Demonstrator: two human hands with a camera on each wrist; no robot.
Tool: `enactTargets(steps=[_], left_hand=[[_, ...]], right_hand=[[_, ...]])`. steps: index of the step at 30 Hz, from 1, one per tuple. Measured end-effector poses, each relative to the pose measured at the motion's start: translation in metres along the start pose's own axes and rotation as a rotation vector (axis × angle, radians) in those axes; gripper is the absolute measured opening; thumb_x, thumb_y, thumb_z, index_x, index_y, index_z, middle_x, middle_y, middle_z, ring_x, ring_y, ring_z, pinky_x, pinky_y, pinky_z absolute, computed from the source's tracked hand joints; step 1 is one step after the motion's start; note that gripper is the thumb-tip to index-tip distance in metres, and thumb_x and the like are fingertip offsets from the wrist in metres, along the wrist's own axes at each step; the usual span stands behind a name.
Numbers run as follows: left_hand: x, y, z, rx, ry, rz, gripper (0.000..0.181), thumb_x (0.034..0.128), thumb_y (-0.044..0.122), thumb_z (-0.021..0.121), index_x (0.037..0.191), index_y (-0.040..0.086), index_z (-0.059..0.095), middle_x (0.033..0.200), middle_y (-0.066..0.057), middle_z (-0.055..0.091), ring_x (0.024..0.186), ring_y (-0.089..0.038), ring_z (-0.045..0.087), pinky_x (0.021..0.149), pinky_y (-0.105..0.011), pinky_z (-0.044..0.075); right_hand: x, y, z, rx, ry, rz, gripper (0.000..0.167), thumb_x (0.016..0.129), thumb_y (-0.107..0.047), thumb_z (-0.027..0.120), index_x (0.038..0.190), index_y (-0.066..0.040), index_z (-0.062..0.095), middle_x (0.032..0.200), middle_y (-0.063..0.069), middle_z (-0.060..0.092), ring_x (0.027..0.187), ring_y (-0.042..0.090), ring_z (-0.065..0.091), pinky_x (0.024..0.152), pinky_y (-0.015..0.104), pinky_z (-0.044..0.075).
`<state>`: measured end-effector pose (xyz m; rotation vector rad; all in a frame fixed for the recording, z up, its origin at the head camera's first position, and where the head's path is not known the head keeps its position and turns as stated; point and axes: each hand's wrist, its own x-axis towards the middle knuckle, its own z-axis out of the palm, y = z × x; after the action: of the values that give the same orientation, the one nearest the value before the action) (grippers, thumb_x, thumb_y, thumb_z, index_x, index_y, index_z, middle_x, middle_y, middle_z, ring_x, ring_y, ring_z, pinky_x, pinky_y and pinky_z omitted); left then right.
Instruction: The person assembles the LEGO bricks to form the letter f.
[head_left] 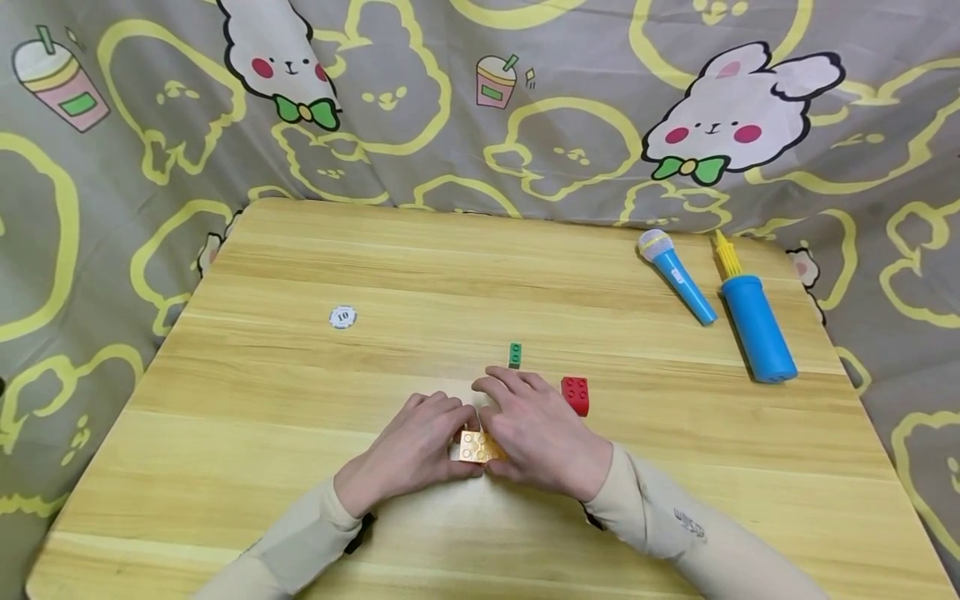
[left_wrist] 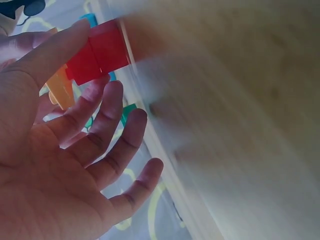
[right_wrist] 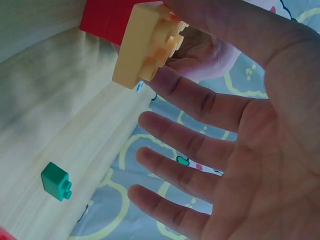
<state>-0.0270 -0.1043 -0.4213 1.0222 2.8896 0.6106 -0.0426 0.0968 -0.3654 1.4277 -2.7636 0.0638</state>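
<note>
In the head view, my left hand (head_left: 420, 442) and right hand (head_left: 547, 433) meet over a small stack of toy building bricks near the table's front. A yellow brick (head_left: 472, 447) with studs tops the stack. Beneath it are red bricks (left_wrist: 100, 52) with a seam across them, low against the tabletop in the left wrist view. The left thumb and index finger pinch the red part. My right thumb and forefinger hold the yellow brick (right_wrist: 134, 47), the other fingers spread. Whether the yellow brick is fully pressed on cannot be told.
A green brick (head_left: 515, 355) and another red brick (head_left: 575, 395) lie just beyond the right hand. Farther right are a blue toy microphone (head_left: 682, 279) and a blue pump (head_left: 757, 329) with a yellow nozzle. A white chip (head_left: 342, 317) marked 10 lies left on the wooden table (head_left: 247, 375).
</note>
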Motion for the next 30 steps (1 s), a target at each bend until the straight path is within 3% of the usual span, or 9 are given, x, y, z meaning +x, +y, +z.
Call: enactTargets(steps=[4, 14, 23, 30], left_hand=[[0.0, 0.001, 0.0, 0.014, 0.003, 0.001, 0.045, 0.0717, 0.049, 0.084, 0.1, 0.02, 0.064, 0.089, 0.01, 0.062, 0.084, -0.013, 0.053, 0.077, -0.036, 0.039], [0.0, 0.003, 0.0, 0.017, -0.012, -0.008, 0.049, 0.0726, 0.048, 0.083, 0.109, 0.021, 0.066, 0.092, 0.01, 0.062, 0.086, -0.013, 0.053, 0.079, -0.036, 0.039], [-0.001, 0.003, 0.001, 0.071, 0.033, 0.028, 0.048, 0.0712, 0.05, 0.083, 0.105, 0.02, 0.067, 0.09, 0.009, 0.062, 0.08, -0.013, 0.052, 0.075, -0.035, 0.039], [-0.001, 0.004, 0.001, 0.084, 0.045, 0.03, 0.043, 0.0722, 0.052, 0.082, 0.096, 0.02, 0.067, 0.087, 0.009, 0.061, 0.078, -0.013, 0.052, 0.073, -0.034, 0.039]], right_hand=[[0.002, -0.002, 0.0, -0.015, -0.011, -0.002, 0.054, 0.07, -0.048, 0.085, 0.109, -0.013, 0.072, 0.131, 0.009, 0.056, 0.129, 0.032, 0.046, 0.102, 0.047, 0.039], [0.005, -0.006, -0.001, -0.054, -0.032, -0.004, 0.05, 0.071, -0.045, 0.084, 0.111, -0.019, 0.073, 0.129, 0.009, 0.055, 0.128, 0.032, 0.045, 0.1, 0.046, 0.04], [0.005, -0.01, 0.001, -0.1, -0.006, 0.014, 0.051, 0.073, -0.051, 0.081, 0.11, -0.018, 0.072, 0.124, 0.007, 0.058, 0.124, 0.031, 0.049, 0.099, 0.046, 0.041], [0.006, -0.013, 0.003, -0.078, 0.037, 0.03, 0.049, 0.073, -0.057, 0.08, 0.104, -0.018, 0.074, 0.121, 0.005, 0.06, 0.12, 0.028, 0.052, 0.095, 0.043, 0.044]])
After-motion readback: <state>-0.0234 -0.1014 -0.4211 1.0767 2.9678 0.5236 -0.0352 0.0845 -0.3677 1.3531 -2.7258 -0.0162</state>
